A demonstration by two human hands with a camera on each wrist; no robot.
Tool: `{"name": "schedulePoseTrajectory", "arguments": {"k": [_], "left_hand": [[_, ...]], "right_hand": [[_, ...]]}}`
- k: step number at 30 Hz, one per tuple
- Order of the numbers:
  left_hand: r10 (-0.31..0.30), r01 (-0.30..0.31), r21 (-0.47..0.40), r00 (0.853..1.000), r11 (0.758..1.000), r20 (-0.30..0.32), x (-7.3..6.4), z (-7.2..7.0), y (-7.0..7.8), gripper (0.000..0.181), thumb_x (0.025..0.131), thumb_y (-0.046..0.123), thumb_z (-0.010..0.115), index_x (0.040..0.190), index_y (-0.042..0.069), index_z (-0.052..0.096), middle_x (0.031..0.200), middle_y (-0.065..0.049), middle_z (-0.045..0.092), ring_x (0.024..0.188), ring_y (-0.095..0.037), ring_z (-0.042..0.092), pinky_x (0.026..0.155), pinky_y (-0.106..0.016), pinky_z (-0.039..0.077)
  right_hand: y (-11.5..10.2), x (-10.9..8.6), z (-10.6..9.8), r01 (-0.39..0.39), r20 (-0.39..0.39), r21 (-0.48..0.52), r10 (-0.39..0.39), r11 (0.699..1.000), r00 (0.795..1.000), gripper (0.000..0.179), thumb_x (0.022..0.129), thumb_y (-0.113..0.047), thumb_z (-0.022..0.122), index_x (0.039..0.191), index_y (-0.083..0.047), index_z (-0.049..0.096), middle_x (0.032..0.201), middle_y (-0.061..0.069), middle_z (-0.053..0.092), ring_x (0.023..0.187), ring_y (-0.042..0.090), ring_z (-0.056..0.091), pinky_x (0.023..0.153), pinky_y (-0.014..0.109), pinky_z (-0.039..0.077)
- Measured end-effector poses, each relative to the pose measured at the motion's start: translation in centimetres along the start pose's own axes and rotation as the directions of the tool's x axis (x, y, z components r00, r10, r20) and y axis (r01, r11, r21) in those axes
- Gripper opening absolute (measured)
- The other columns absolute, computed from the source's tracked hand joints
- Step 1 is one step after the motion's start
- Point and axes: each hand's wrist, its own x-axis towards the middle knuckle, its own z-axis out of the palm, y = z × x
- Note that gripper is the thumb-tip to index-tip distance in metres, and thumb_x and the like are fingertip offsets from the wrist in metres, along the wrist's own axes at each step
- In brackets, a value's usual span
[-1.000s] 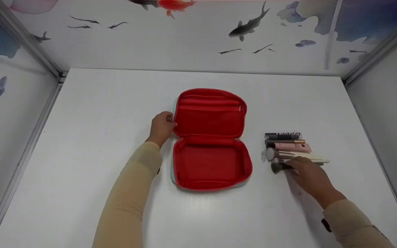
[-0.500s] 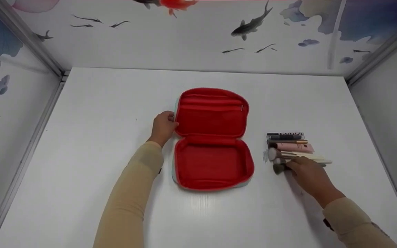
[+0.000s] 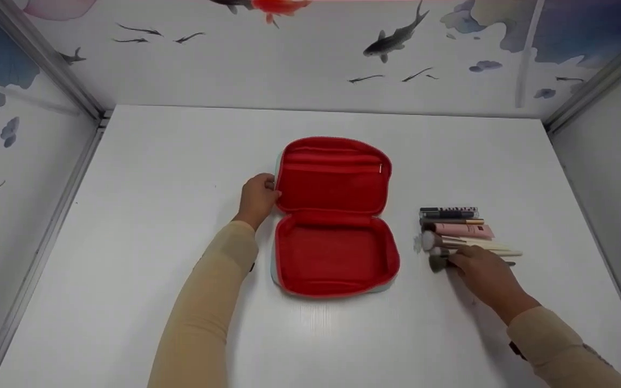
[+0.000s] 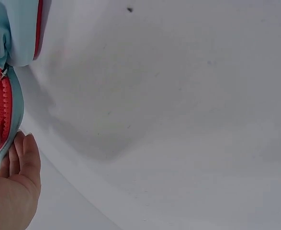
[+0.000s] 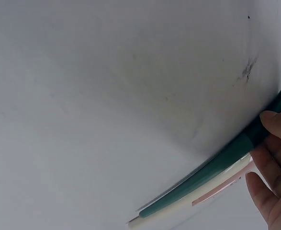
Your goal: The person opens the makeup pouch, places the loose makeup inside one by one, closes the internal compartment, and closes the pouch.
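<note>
A cosmetic bag (image 3: 337,253) with a red lining and pale blue outside lies unzipped, its lid (image 3: 332,188) folded back. My left hand (image 3: 257,199) grips the lid's left edge, thumb on the inside and fingers against the blue outside (image 4: 17,103). To the right of the bag, my right hand (image 3: 487,276) pinches a makeup brush (image 5: 202,172) with a green handle between thumb and fingers. Its dark, fluffy bristles (image 3: 437,263) point left. The brush lies low over the table, alongside other brushes; my fingers hide part of its handle.
Beyond that brush, cream-handled brushes (image 3: 475,243), a pink tube (image 3: 464,230), a thin brown-and-copper stick (image 3: 453,221) and dark tubes (image 3: 448,213) lie in a row. White panels with painted fish (image 3: 394,41) enclose the white table (image 3: 154,161) at the back and sides.
The head view has shifted slightly, so everything sits a bit further right. Both hands keep their holds; the green brush's handle end shows more beyond my right hand.
</note>
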Motion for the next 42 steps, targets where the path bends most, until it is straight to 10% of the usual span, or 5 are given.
{"name": "schedulePoseTrajectory", "arguments": {"k": [25, 42], "left_hand": [[-0.009, 0.009, -0.004, 1.0, 1.0, -0.03, -0.3, 0.3, -0.3, 0.03, 0.092, -0.003, 0.056, 0.122, -0.003, 0.058, 0.115, -0.017, 0.06, 0.102, -0.024, 0.056, 0.086, -0.033, 0.05], [0.021, -0.021, -0.005, 0.998, 1.0, -0.053, -0.5, 0.2, -0.3, 0.025, 0.091, -0.003, 0.058, 0.116, -0.002, 0.061, 0.106, -0.015, 0.063, 0.096, -0.022, 0.058, 0.083, -0.031, 0.051]], "right_hand": [[0.1, 1.0, -0.1, 0.029, 0.06, -0.003, -0.029, 1.0, 0.998, 0.009, 0.083, -0.007, 0.073, 0.089, -0.006, 0.067, 0.084, 0.01, 0.066, 0.085, 0.03, 0.064, 0.074, 0.046, 0.053], [-1.6, 2.1, -3.7, -0.026, 0.039, 0.059, 0.024, 0.998, 0.999, 0.031, 0.079, -0.001, 0.074, 0.109, 0.003, 0.068, 0.108, 0.019, 0.067, 0.102, 0.037, 0.061, 0.086, 0.053, 0.05]]}}
